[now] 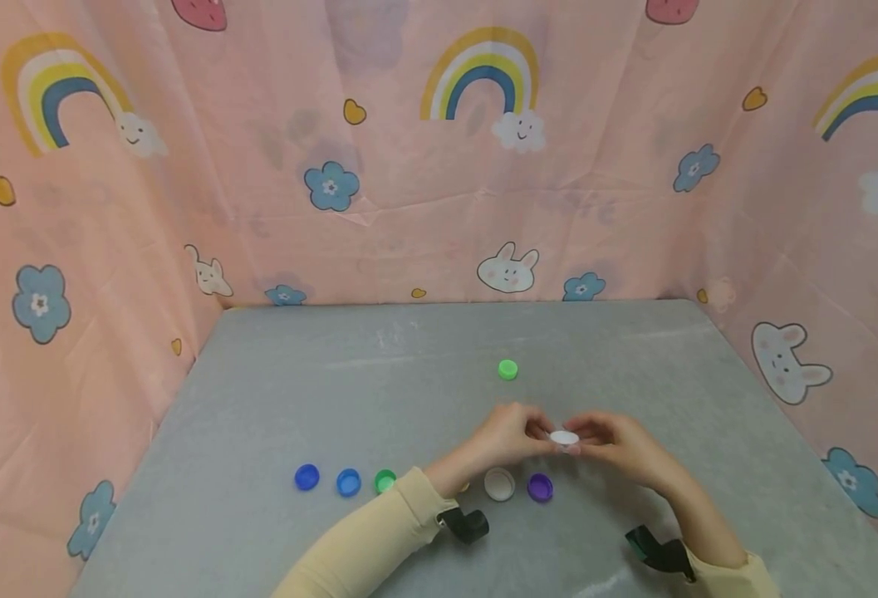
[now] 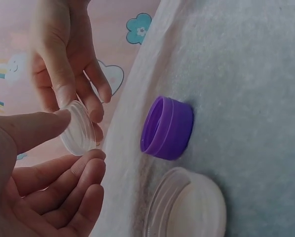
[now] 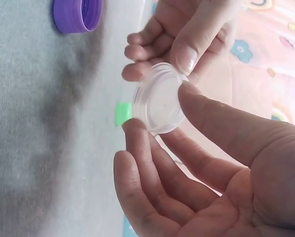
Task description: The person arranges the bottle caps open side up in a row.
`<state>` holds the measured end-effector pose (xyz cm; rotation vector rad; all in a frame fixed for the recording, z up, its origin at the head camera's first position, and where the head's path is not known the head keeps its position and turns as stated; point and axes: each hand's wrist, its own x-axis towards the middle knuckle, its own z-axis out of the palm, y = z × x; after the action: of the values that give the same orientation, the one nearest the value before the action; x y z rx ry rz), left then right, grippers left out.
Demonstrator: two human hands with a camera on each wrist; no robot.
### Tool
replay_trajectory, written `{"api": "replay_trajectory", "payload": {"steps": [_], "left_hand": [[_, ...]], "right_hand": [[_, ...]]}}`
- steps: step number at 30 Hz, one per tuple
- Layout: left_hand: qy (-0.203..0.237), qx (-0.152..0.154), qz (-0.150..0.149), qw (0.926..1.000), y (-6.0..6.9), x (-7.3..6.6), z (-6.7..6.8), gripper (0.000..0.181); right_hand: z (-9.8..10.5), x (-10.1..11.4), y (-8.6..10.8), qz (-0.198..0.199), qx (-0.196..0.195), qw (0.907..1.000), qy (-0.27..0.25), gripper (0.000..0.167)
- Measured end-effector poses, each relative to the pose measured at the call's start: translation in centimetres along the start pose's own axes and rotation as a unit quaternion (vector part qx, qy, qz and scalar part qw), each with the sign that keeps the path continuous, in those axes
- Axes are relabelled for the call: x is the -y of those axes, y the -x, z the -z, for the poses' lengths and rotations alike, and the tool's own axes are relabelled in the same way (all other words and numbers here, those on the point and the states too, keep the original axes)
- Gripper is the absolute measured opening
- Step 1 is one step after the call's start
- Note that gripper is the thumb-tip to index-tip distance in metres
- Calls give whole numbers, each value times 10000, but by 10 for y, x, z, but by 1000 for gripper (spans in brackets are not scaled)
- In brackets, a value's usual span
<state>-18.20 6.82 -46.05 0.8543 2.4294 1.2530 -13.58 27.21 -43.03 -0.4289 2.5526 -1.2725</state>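
Observation:
A translucent white bottle cap (image 1: 564, 437) is held up off the table between both hands. My left hand (image 1: 517, 436) pinches one edge, its thumb (image 2: 39, 129) on one side and fingertips on the other. The opposite edge is gripped by my right hand (image 1: 621, 442), with thumb and fingertips on the clear cap (image 3: 160, 98) in the right wrist view. Close below the hands lie a purple cap (image 1: 540, 487) and a whitish cap (image 1: 499, 484). Both stand hollow side up.
Leftward along the same row are a dark blue cap (image 1: 306, 477), a lighter blue cap (image 1: 349, 482) and a green cap (image 1: 385, 481). My left forearm partly covers a yellowish piece (image 1: 464, 487). Farther back lies a bright green cap (image 1: 507, 370). A patterned pink cloth (image 1: 424, 208) borders the grey table (image 1: 259, 374).

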Motion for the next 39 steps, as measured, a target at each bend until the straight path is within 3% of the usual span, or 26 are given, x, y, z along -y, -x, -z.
{"api": "replay_trajectory", "payload": {"steps": [6, 13, 18, 29, 34, 39], "left_hand": [[159, -44, -75, 9998, 1, 1, -3, 20], [407, -154, -374, 9984, 0, 3, -5, 15], [230, -275, -576, 9977, 1, 1, -6, 14], [-212, -132, -923, 9954, 2, -1, -9, 31], [-357, -100, -960, 9947, 2, -1, -10, 32], [-217, -70, -919, 9955, 1, 1, -11, 33]], "right_hand": [[4, -4, 5, -237, 138, 9996, 6, 36], [6, -7, 9, -429, 462, 9960, -630, 40], [6, -7, 9, -546, 565, 9940, -762, 42], [5, -8, 9, -761, 623, 9900, -1016, 45], [4, -10, 8, -789, 645, 9888, -1090, 45], [3, -9, 8, -857, 650, 9876, -1146, 45]]}}
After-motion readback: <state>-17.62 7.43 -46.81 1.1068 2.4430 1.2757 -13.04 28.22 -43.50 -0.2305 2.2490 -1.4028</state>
